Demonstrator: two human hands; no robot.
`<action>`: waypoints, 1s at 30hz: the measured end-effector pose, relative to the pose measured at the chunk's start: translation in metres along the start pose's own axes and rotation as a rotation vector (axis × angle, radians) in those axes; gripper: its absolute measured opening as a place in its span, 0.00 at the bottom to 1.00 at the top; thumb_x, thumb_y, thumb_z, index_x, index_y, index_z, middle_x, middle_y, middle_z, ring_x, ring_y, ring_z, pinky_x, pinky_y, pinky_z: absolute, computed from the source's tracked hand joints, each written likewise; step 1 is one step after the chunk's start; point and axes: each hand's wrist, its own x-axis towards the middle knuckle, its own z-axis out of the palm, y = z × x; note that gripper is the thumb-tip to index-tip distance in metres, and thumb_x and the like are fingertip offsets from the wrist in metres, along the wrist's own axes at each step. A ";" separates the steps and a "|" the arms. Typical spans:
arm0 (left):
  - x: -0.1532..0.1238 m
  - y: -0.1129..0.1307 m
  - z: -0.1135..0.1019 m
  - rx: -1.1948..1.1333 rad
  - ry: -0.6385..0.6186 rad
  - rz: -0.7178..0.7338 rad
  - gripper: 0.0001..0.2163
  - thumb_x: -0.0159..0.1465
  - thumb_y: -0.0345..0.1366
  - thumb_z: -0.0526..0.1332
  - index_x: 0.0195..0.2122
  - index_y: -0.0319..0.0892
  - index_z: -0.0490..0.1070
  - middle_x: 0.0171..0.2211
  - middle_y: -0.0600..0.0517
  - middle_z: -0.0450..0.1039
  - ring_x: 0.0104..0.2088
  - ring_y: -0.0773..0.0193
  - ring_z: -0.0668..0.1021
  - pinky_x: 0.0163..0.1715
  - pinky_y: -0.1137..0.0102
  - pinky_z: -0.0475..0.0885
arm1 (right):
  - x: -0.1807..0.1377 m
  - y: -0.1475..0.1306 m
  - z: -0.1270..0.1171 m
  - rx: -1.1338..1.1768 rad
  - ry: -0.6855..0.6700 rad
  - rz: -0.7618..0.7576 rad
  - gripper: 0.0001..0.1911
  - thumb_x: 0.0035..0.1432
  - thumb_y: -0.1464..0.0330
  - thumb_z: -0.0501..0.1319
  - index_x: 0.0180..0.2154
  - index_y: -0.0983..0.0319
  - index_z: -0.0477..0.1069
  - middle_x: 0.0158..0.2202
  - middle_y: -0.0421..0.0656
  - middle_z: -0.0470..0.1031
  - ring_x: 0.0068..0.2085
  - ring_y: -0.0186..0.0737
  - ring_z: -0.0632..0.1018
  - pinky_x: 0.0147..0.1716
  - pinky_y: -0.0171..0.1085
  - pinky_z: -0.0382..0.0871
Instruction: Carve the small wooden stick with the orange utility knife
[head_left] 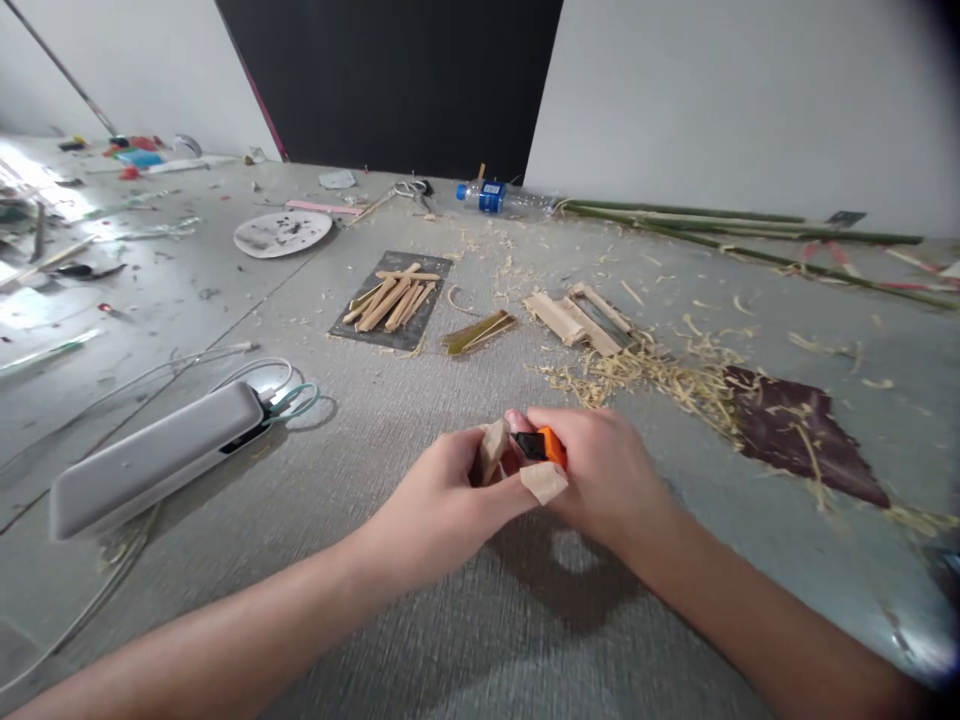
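"Orange-and-black tool is in your right hand, which is curled round it over the grey surface."

"Yep, left hand right beside, beige-covered fingertips; can't tell if you're pinching anything."

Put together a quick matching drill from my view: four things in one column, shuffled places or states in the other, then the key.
1. Orange-and-black tool
2. Wooden sticks
3. Plastic bottle
4. Brown sheet

A. Lying on its side, blue cap on
B. Partly covered by shavings
C. In the right hand
D. Piled on a dark mat

Pairs: 1-C, 2-D, 3-A, 4-B
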 end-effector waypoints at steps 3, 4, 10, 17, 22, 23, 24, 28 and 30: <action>-0.001 -0.003 -0.001 0.072 0.005 -0.027 0.15 0.64 0.44 0.66 0.28 0.43 0.62 0.20 0.61 0.56 0.22 0.72 0.59 0.22 0.71 0.50 | -0.001 0.000 -0.001 0.010 0.011 -0.010 0.24 0.66 0.52 0.48 0.22 0.59 0.57 0.19 0.38 0.63 0.22 0.33 0.58 0.26 0.38 0.45; -0.001 -0.004 -0.001 0.079 0.003 -0.029 0.16 0.64 0.44 0.66 0.28 0.43 0.62 0.20 0.61 0.56 0.21 0.72 0.59 0.21 0.71 0.50 | -0.001 0.000 -0.001 0.010 0.002 -0.014 0.23 0.65 0.52 0.48 0.22 0.59 0.56 0.19 0.38 0.63 0.22 0.33 0.58 0.26 0.38 0.44; -0.001 -0.006 -0.003 0.117 0.004 -0.031 0.18 0.64 0.46 0.66 0.25 0.43 0.60 0.18 0.61 0.55 0.19 0.72 0.57 0.20 0.71 0.47 | -0.002 0.003 0.000 -0.024 -0.036 -0.033 0.22 0.62 0.51 0.49 0.23 0.59 0.56 0.20 0.39 0.65 0.23 0.34 0.61 0.26 0.39 0.46; 0.000 -0.002 -0.003 0.136 0.014 -0.003 0.22 0.63 0.47 0.67 0.24 0.44 0.54 0.21 0.61 0.47 0.23 0.71 0.51 0.21 0.70 0.45 | -0.002 0.005 0.003 -0.066 -0.009 -0.052 0.23 0.65 0.52 0.48 0.23 0.59 0.56 0.20 0.40 0.66 0.23 0.35 0.61 0.27 0.39 0.47; -0.002 -0.003 -0.001 0.145 0.001 0.015 0.23 0.64 0.46 0.66 0.24 0.44 0.51 0.22 0.60 0.46 0.24 0.70 0.50 0.22 0.69 0.45 | -0.002 0.003 0.001 -0.095 0.009 -0.080 0.24 0.67 0.54 0.45 0.22 0.59 0.56 0.20 0.41 0.66 0.23 0.34 0.61 0.26 0.39 0.47; -0.002 -0.003 -0.001 0.141 0.001 0.013 0.24 0.64 0.46 0.66 0.24 0.44 0.50 0.22 0.60 0.45 0.24 0.70 0.49 0.21 0.69 0.44 | -0.003 0.003 0.001 -0.109 0.019 -0.086 0.24 0.67 0.54 0.45 0.22 0.59 0.57 0.20 0.41 0.67 0.23 0.34 0.60 0.26 0.39 0.46; -0.002 -0.004 -0.001 0.143 0.005 0.011 0.24 0.64 0.46 0.66 0.24 0.45 0.50 0.22 0.60 0.45 0.24 0.70 0.49 0.21 0.69 0.44 | -0.003 0.002 0.001 -0.122 0.025 -0.098 0.24 0.68 0.54 0.44 0.23 0.59 0.57 0.21 0.41 0.67 0.23 0.35 0.60 0.27 0.39 0.46; -0.003 -0.006 0.000 0.200 0.050 0.030 0.24 0.64 0.47 0.66 0.24 0.44 0.50 0.23 0.60 0.45 0.25 0.70 0.50 0.21 0.70 0.45 | -0.006 -0.001 0.002 -0.172 0.068 -0.122 0.25 0.70 0.56 0.43 0.23 0.59 0.60 0.21 0.40 0.69 0.23 0.35 0.61 0.26 0.38 0.45; -0.003 -0.006 0.001 0.220 0.081 0.047 0.25 0.64 0.48 0.66 0.24 0.44 0.50 0.23 0.59 0.45 0.25 0.70 0.50 0.22 0.70 0.45 | -0.008 -0.004 0.003 -0.208 0.091 -0.085 0.24 0.70 0.58 0.45 0.23 0.60 0.62 0.20 0.40 0.70 0.22 0.34 0.62 0.26 0.38 0.44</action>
